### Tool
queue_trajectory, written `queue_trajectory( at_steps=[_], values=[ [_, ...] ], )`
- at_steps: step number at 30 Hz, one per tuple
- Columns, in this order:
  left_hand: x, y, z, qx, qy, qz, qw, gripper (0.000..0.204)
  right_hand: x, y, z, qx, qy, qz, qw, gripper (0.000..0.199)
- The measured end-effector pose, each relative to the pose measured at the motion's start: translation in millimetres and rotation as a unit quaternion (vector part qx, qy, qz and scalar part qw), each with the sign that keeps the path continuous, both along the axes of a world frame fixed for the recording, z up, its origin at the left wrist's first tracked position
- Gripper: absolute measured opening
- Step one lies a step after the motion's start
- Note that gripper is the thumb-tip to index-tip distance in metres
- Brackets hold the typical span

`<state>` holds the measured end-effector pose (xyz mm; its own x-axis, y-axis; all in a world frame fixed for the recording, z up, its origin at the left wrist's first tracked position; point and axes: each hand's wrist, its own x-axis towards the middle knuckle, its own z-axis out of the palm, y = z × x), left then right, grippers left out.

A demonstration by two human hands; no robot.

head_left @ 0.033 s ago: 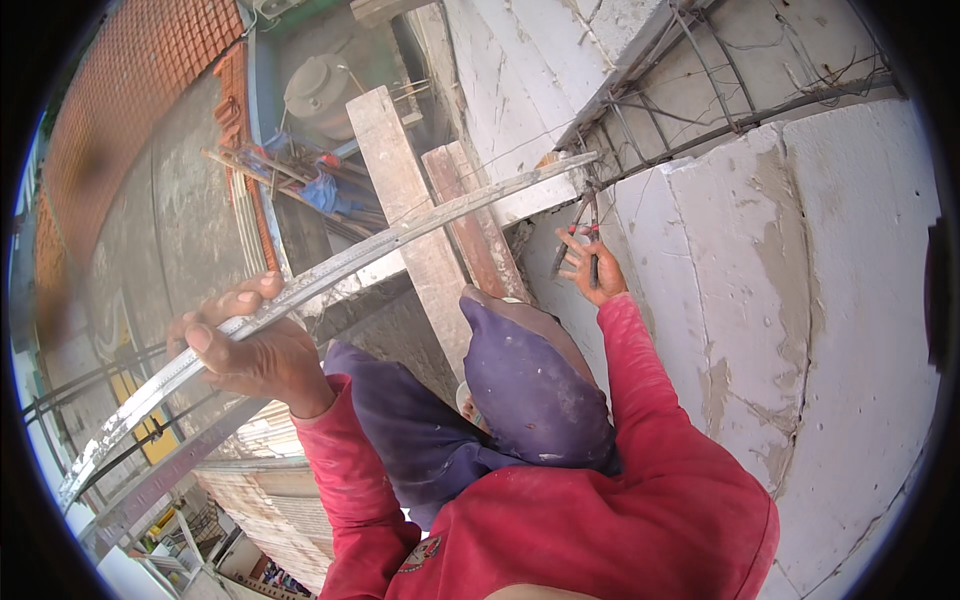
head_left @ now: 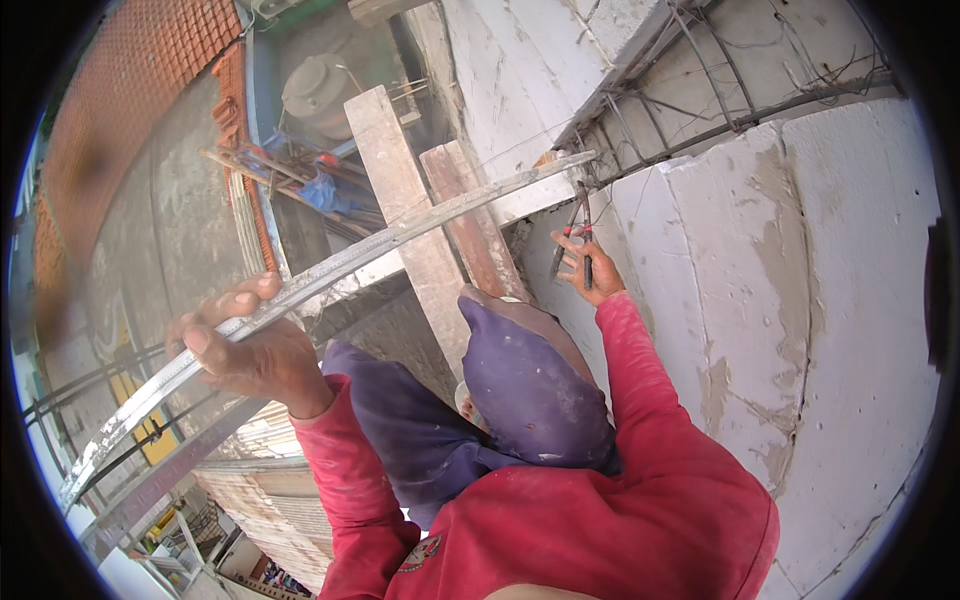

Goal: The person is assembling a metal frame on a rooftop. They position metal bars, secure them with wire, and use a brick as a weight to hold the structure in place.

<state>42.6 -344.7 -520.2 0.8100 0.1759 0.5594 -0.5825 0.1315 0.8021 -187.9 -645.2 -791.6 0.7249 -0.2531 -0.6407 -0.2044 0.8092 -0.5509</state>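
My left hand [head_left: 262, 358] is closed around a long, pale metal bar [head_left: 345, 262], dusty and whitish, which runs from the lower left up to the wall's corner. In my right hand [head_left: 598, 276] is a pair of pincers [head_left: 587, 228] with dark handles and red bands. Their handles are slightly apart, and some of my fingers are spread beside them. The jaws point up toward thin wire at the bar's far end, beside the steel rebar [head_left: 655, 122]. Whether they bite on the wire is too small to tell.
Two wooden planks [head_left: 388, 150] extend away below the bar, by my knees. White block walls [head_left: 740, 260] stand to the right and ahead. Lower down on the left are a tiled roof [head_left: 160, 60], a grey tank [head_left: 318, 90] and a blue plastic sheet [head_left: 322, 192]. Stray wires stick out of the rebar.
The pincers have turned slightly in my right hand, and their handles look a little closer together. My left hand and the bar stay almost in place.
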Motion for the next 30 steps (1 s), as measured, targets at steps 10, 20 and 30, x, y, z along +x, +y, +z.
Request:
queue_trajectory(
  at_steps=[10, 20, 30],
  values=[
    [0.5, 2.4, -1.3, 0.002, -0.01, -0.001, 1.0, 0.026, -9.6, 66.5, 25.0, -0.638, 0.253, 0.143, 0.713, 0.026],
    [-7.0, -0.2, 6.7, -0.039, 0.014, -0.043, 0.998, 0.02, -21.7, 55.5, 27.9, -0.573, 0.316, 0.065, 0.753, 0.027],
    [-2.4, 3.5, 0.3, -0.049, 0.0, -0.035, 0.998, 0.025, 48.0, 57.3, 83.4, -0.439, 0.252, -0.03, 0.862, 0.036]
  ],
)
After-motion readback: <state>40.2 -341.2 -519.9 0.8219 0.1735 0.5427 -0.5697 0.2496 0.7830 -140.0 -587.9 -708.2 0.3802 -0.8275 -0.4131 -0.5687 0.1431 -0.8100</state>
